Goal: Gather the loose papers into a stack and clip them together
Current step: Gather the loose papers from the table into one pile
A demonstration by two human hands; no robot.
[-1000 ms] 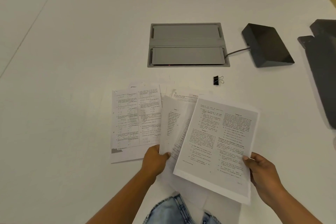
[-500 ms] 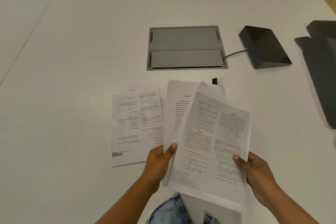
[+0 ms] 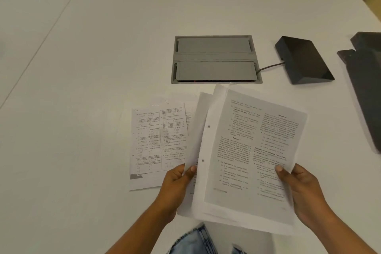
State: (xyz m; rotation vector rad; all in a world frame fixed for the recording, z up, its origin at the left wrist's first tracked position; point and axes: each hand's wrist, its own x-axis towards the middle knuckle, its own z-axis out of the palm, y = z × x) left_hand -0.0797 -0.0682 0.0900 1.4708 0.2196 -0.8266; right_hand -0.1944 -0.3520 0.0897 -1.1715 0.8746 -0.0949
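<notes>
I hold a bundle of printed papers (image 3: 245, 150) lifted above the white table (image 3: 82, 68), tilted slightly to the right. My left hand (image 3: 177, 183) grips its lower left edge with the thumb on top. My right hand (image 3: 301, 189) grips its lower right edge. The sheets in the bundle are fanned and not squared. One more printed sheet (image 3: 158, 142) lies flat on the table to the left, with another sheet's edge showing beneath it. The black binder clip is hidden behind the raised papers.
A grey recessed cable box (image 3: 215, 59) sits in the table just beyond the papers. A dark wedge-shaped device (image 3: 303, 60) with a cable lies to its right. Another dark object (image 3: 367, 80) is at the right edge. My jeans (image 3: 195, 241) show at the bottom.
My left hand's sheets have come together with the right hand's sheet into one bundle, which has risen and now covers the binder clip. The sheet on the left stayed put.
</notes>
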